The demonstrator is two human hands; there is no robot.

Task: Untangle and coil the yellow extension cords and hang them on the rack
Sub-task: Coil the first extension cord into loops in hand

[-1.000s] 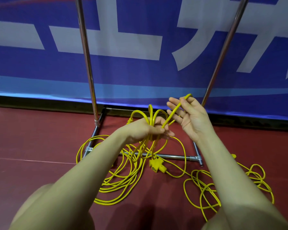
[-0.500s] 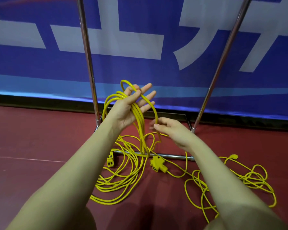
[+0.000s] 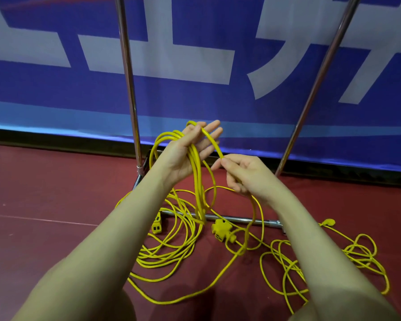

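My left hand (image 3: 185,154) is raised palm-up, fingers spread, with several loops of yellow extension cord (image 3: 197,181) draped over the palm and hanging down. My right hand (image 3: 243,174), just right of it, pinches a strand of the same cord that arches up to the left fingers and trails from the hand to the floor. A three-way yellow socket block (image 3: 222,230) lies by the rack's bottom bar (image 3: 248,220). A second yellow socket end (image 3: 157,224) lies left of it. A loose cord pile (image 3: 169,253) sits under my left forearm. Another tangled cord (image 3: 357,253) lies at right.
The chrome rack's two uprights (image 3: 129,84) (image 3: 322,72) rise in front of a blue and white banner (image 3: 195,42). The floor (image 3: 44,193) is dark red. A yellow plug (image 3: 328,222) lies beside my right forearm.
My left hand rose and opened palm-up under the coil. My right hand dropped, then came back up with a strand towards the left fingers. The floor cord shifted a little.
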